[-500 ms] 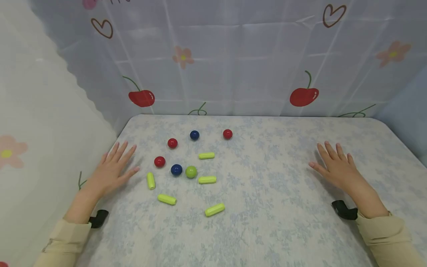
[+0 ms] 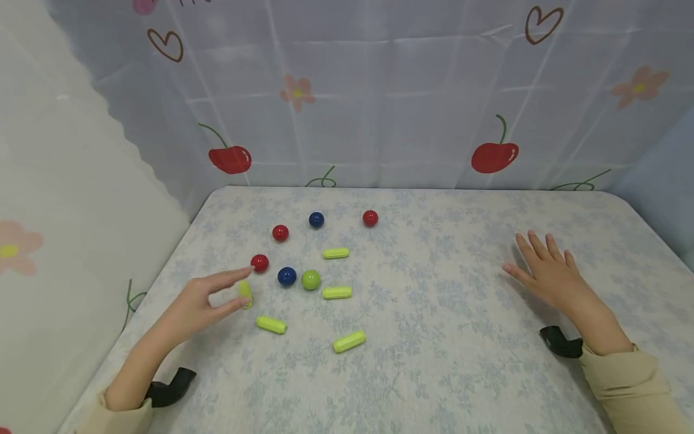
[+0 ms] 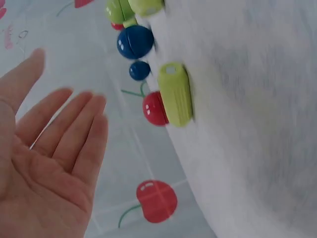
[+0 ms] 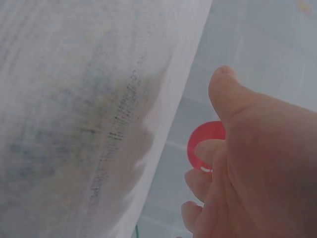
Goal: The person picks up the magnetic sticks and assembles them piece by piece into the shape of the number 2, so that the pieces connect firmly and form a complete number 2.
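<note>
In the head view my left hand (image 2: pixel 197 307) hovers at the left, thumb and fingers apart, beside a short yellow-green ribbed cylinder (image 2: pixel 245 290). The left wrist view has that cylinder (image 3: pixel 176 96) lying apart from the fingers, with nothing in the palm. A shiny red ball (image 2: pixel 259 263) lies just past the fingertips, and a dark blue ball (image 2: pixel 287 276) and a green ball (image 2: pixel 311 279) are right of it. Over at the right, my right hand (image 2: pixel 553 280) is palm down with fingers spread, holding nothing.
More yellow-green cylinders (image 2: pixel 271 325) lie scattered on the pale floral tabletop (image 2: pixel 434 337). Behind them are two red balls (image 2: pixel 370 218) and a blue ball (image 2: pixel 317 220). A printed curtain (image 2: pixel 379 108) hangs along the back edge, with a white sheet (image 2: pixel 65 181) at the left.
My left hand has moved right and turned from flat and spread to thumb and fingers held apart near the leftmost cylinder. My right hand and the objects look unmoved.
</note>
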Motion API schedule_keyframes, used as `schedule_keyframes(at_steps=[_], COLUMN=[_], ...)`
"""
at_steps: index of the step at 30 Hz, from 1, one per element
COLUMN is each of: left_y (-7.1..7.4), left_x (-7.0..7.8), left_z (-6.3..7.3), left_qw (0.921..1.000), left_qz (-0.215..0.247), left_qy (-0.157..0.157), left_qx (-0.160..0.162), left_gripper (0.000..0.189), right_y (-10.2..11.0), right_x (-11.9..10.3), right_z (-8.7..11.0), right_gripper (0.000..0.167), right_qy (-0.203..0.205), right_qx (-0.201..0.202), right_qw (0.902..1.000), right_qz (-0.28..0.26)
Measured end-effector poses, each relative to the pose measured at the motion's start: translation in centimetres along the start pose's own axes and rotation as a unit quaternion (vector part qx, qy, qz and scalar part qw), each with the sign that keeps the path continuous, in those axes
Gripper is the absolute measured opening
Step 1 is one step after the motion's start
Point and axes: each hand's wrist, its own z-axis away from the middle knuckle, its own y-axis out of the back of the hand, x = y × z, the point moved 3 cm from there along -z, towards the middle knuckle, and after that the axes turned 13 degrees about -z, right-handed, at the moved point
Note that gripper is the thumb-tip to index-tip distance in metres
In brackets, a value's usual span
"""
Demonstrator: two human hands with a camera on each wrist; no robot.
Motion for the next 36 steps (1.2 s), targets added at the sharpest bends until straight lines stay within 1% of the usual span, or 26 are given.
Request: schedule_keyframes(at_steps=[2, 4, 6, 7, 9, 12, 15, 18, 20, 22, 24, 25, 27, 30, 31, 32, 34, 35, 36], left_y=[-0.7, -1.4, -2.0, -2.3, -2.8, -3.4, -3.9, -4.3, -4.5, -4.7, -4.9, -4.9, -5.0, -5.1, -5.2, -5.2, -5.3, -5.4, -5.4], left_x=[0.3, 0.5, 0.6, 0.6, 0.7, 0.8, 1.0, 1.3, 1.4, 1.5, 1.4, 1.3, 1.1, 0.8, 0.7, 0.6, 0.5, 0.5, 0.5], left_z=[0.2, 0.4, 0.5, 0.6, 0.7, 0.7, 0.4, -0.1, -0.4, -0.5, -0.5, -0.4, -0.3, 0.2, 0.3, 0.4, 0.5, 0.5, 0.5], left_qw=[0.9982, 0.9932, 0.9881, 0.9864, 0.9838, 0.9806, 0.9816, 0.986, 0.988, 0.9895, 0.9898, 0.9901, 0.9902, 0.9898, 0.9897, 0.9894, 0.9891, 0.9889, 0.9886], left_qz=[0.045, 0.075, 0.088, 0.087, 0.084, 0.085, 0.078, 0.06, 0.052, 0.046, 0.046, 0.048, 0.057, 0.074, 0.081, 0.087, 0.098, 0.103, 0.108], left_qy=[0.002, 0.012, 0.017, 0.02, 0.021, 0.021, 0.013, 0.001, -0.004, -0.004, -0.003, -0.001, 0.005, 0.009, 0.009, 0.009, 0.006, 0.004, 0.002], left_qx=[-0.04, -0.088, -0.126, -0.138, -0.157, -0.175, -0.174, -0.156, -0.145, -0.137, -0.135, -0.132, -0.128, -0.121, -0.118, -0.115, -0.11, -0.107, -0.105], left_gripper=[0.044, 0.041, 0.04, 0.039, 0.037, 0.034, 0.033, 0.031, 0.029, 0.028, 0.028, 0.028, 0.028, 0.027, 0.027, 0.027, 0.027, 0.028, 0.028], right_y=[0.0, 0.0, -0.1, -0.1, -0.1, 0.0, -0.1, -0.8, -1.7, -2.8, -4.0, -4.7, -6.2, -8.7, -9.4, -10.1, -11.4, -11.8, -12.3], right_x=[0.0, 0.0, 0.0, -0.1, -0.5, -1.8, -4.0, -6.7, -8.6, -10.6, -12.7, -13.8, -16.1, -19.2, -20.1, -21.0, -22.3, -22.9, -23.5], right_z=[0.0, 0.0, 0.0, -0.1, -0.3, -0.8, -1.6, -2.7, -3.6, -4.4, -5.3, -5.8, -6.7, -8.1, -8.4, -8.8, -9.2, -9.4, -9.5], right_gripper=[0.083, 0.083, 0.082, 0.082, 0.081, 0.076, 0.069, 0.059, 0.053, 0.047, 0.043, 0.041, 0.039, 0.038, 0.037, 0.037, 0.036, 0.035, 0.035], right_qy=[0.0, 0.002, 0.004, 0.006, 0.017, 0.058, 0.106, 0.154, 0.187, 0.21, 0.228, 0.236, 0.245, 0.255, 0.253, 0.25, 0.246, 0.244, 0.242], right_qx=[-0.004, -0.008, -0.011, -0.012, -0.013, 0.002, 0.033, 0.064, 0.081, 0.08, 0.067, 0.054, 0.015, -0.056, -0.078, -0.097, -0.126, -0.137, -0.145], right_qw=[1.0, 0.9999, 0.9998, 0.9998, 0.9995, 0.9967, 0.9884, 0.9747, 0.9638, 0.9524, 0.9394, 0.9308, 0.9123, 0.8804, 0.8717, 0.8653, 0.8572, 0.855, 0.855], right_qz=[-0.004, -0.009, -0.015, -0.018, -0.025, -0.057, -0.104, -0.149, -0.172, -0.205, -0.247, -0.274, -0.328, -0.396, -0.412, -0.423, -0.435, -0.437, -0.435])
